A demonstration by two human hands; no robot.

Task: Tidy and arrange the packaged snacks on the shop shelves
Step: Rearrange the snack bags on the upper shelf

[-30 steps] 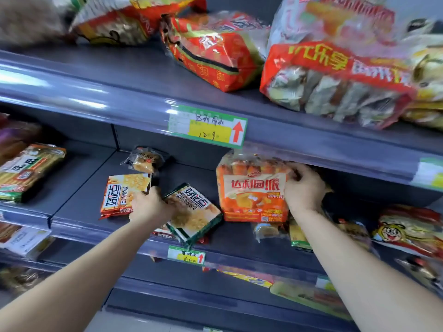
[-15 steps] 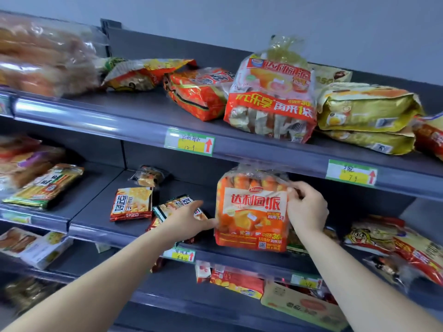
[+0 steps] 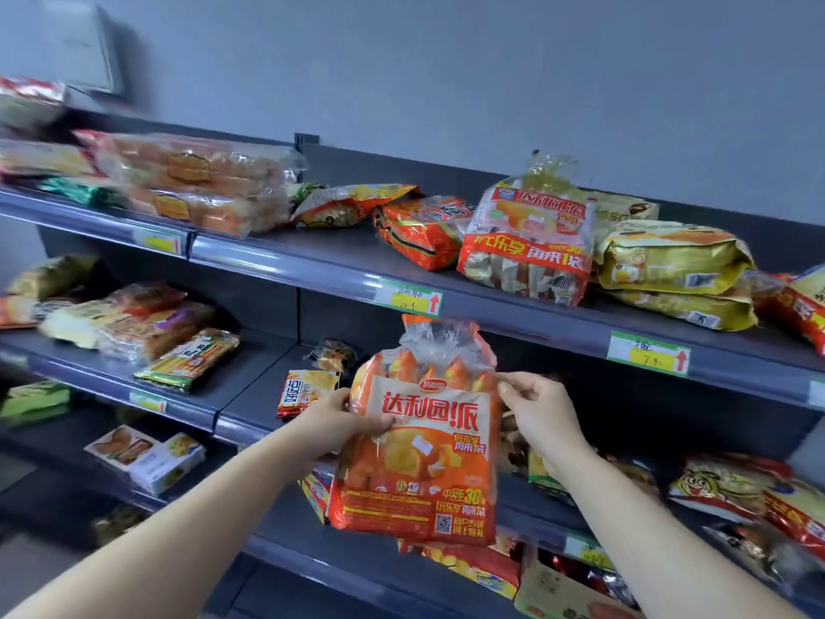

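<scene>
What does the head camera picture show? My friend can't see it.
A person holds an orange snack bag in front of grey shop shelves: the left hand grips its left side, the right hand pinches its upper right edge. Other snack packets lie on the shelves.

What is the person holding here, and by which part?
The orange snack bag, in both hands: the left hand grips its left edge around mid-height, the right hand pinches its upper right edge.

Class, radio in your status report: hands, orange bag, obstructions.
Left hand grips orange snack bag, right hand pinches its right edge. Bag held before shelves. Top shelf rail just above.
</scene>
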